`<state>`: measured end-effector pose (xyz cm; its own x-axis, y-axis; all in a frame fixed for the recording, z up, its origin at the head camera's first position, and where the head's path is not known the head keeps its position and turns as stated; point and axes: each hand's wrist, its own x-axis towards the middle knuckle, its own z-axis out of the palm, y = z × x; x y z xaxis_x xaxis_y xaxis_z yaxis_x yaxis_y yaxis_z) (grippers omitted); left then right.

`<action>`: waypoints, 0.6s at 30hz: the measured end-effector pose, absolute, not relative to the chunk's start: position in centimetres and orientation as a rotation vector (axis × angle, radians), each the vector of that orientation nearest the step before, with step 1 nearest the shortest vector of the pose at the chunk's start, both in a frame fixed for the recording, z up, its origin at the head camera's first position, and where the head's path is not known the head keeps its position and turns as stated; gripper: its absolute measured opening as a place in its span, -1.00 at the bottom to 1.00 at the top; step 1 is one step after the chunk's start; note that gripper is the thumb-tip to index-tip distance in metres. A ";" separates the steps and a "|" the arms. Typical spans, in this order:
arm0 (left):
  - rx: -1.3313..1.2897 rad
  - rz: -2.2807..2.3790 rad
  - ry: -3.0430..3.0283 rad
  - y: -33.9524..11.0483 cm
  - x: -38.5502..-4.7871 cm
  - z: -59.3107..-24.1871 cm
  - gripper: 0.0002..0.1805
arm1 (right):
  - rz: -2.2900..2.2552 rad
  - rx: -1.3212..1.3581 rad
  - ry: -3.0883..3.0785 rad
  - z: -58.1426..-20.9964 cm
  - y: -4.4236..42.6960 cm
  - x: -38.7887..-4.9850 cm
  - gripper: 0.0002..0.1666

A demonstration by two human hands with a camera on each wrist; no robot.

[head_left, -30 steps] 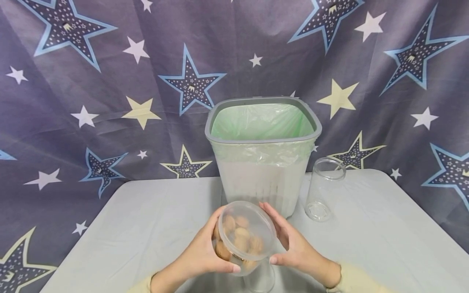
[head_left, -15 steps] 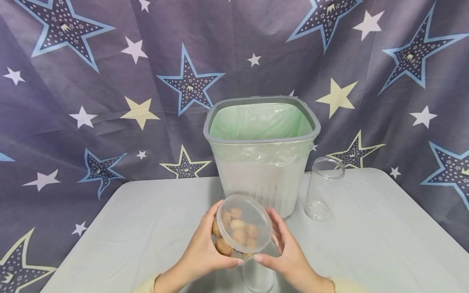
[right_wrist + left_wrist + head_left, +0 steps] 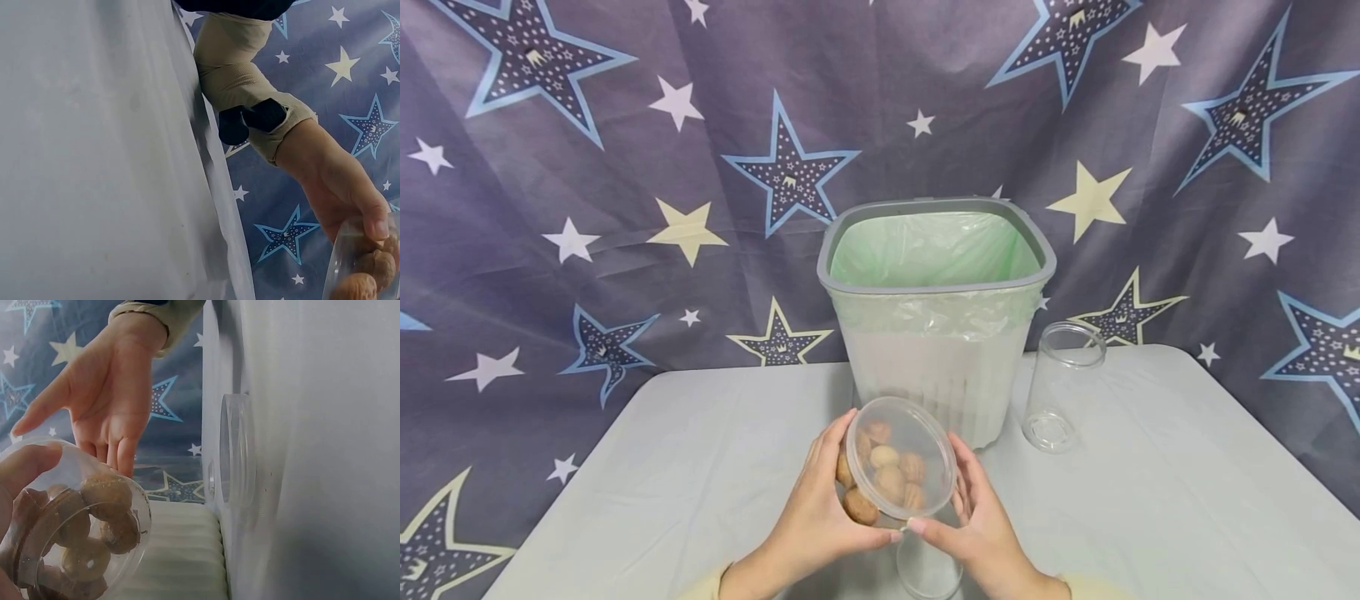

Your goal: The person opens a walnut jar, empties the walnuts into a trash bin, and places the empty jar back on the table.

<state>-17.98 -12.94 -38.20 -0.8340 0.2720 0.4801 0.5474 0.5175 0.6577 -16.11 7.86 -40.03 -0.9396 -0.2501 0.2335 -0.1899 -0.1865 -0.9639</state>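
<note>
In the head view, a clear plastic jar of walnuts with a frosted lid is held tilted above the table. My left hand grips its side, thumb along the front; in the right wrist view the left thumb presses the clear wall over the walnuts. On the other side is my right hand, its thumb tip at the lid's lower rim. The left wrist view shows the right hand with fingers fairly straight, beside the jar. Whether all its fingertips touch is unclear.
A bin with a grey rim and green liner stands behind the hands. Right of it stands an uncapped clear jar. Another clear round container sits on the white-covered table below the hands. A star-patterned curtain hangs behind.
The walnut jar has risen slightly and tilted a little more. My right hand has come in toward it, its thumb moving left to the lid's lower rim. My left hand keeps its hold.
</note>
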 end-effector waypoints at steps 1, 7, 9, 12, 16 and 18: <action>-0.686 -1.217 -2.443 -12.9 -18.0 -38.2 0.38 | -2.331 -0.535 1.985 -40.0 7.8 -16.1 0.18; -0.691 -1.191 -2.420 -12.8 -17.9 -38.5 0.38 | -2.347 -0.516 2.010 -40.1 7.5 -16.0 0.20; -0.692 -1.167 -2.409 -12.8 -17.9 -38.5 0.37 | -2.349 -0.505 2.023 -40.1 7.4 -16.0 0.22; -0.695 -1.138 -2.398 -12.7 -17.8 -38.6 0.37 | -2.358 -0.496 2.027 -40.1 7.2 -15.9 0.25; -0.697 -1.119 -2.387 -12.5 -17.8 -38.7 0.37 | -2.354 -0.465 2.040 -40.0 6.9 -15.8 0.29; -0.692 -1.115 -2.386 -12.4 -17.8 -38.7 0.37 | -2.352 -0.453 2.053 -40.0 6.8 -15.8 0.29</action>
<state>-17.77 -12.44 -38.73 -0.7900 0.2593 0.5556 0.5925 0.5555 0.5833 -15.83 6.78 -39.99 -0.9587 -0.1772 0.2224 -0.1964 -0.1528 -0.9685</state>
